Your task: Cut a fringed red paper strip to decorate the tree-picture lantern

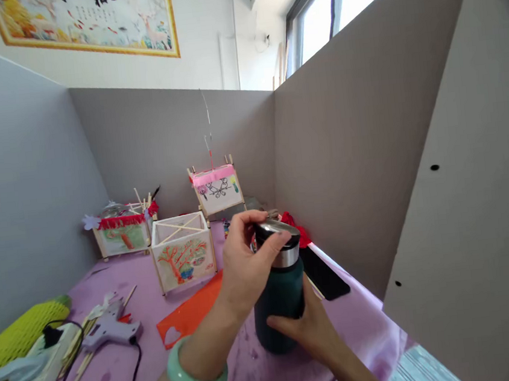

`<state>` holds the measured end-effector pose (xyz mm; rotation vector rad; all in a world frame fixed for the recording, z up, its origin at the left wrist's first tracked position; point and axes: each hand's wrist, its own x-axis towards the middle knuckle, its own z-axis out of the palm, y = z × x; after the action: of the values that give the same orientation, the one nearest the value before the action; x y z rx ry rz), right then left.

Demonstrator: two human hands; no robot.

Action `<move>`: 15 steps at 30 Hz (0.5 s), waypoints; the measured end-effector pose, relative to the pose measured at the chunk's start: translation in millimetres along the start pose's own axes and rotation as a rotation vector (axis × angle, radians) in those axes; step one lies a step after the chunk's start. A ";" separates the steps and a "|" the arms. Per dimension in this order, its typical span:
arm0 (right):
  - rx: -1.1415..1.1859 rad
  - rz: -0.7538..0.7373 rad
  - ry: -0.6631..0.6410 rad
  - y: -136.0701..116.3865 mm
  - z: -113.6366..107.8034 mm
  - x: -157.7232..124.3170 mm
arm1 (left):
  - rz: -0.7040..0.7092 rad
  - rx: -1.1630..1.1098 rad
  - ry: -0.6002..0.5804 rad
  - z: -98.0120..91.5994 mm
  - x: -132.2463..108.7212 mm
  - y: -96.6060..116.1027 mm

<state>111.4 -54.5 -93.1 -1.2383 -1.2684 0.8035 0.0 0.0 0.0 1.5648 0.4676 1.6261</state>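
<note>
A dark green bottle (280, 300) with a steel collar and black lid (277, 230) stands on the purple tablecloth (265, 377). My left hand (246, 261), with a jade bangle on its wrist, grips the lid from the left, fingers curled over its top. My right hand (305, 324) wraps the bottle's lower body from the right and holds it steady.
Three paper lanterns stand behind: a white one with a tree drawing (183, 258), a red-trimmed one (121, 232), a pink-trimmed one (217, 188). An orange card (190, 312), a glue gun (111, 330), sticks and a black phone (325, 277) lie around. Grey partition walls enclose the table.
</note>
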 end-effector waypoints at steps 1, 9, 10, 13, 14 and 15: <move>0.000 0.018 -0.003 -1.5 0.1 0.1 | 0.041 0.063 0.003 0.1 -2.5 -1.6; 0.000 0.027 0.004 -0.7 1.5 1.0 | 0.286 0.725 -0.454 -13.6 14.2 33.3; -0.009 0.031 0.020 -0.1 1.6 0.9 | 0.302 0.756 -0.519 -15.2 19.0 37.3; -0.022 0.042 0.025 1.4 1.1 0.8 | 0.284 0.725 -0.688 -21.5 32.3 42.6; -0.023 0.046 0.012 2.1 0.9 0.9 | 0.250 0.688 -0.734 -23.9 35.6 42.5; -0.024 0.047 0.003 2.9 0.8 1.0 | 0.207 0.649 -0.772 -26.1 37.6 42.0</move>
<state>111.3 -52.8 -95.8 -1.2919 -1.2541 0.8217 -33.4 10.0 51.4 2.6273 0.4273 0.8965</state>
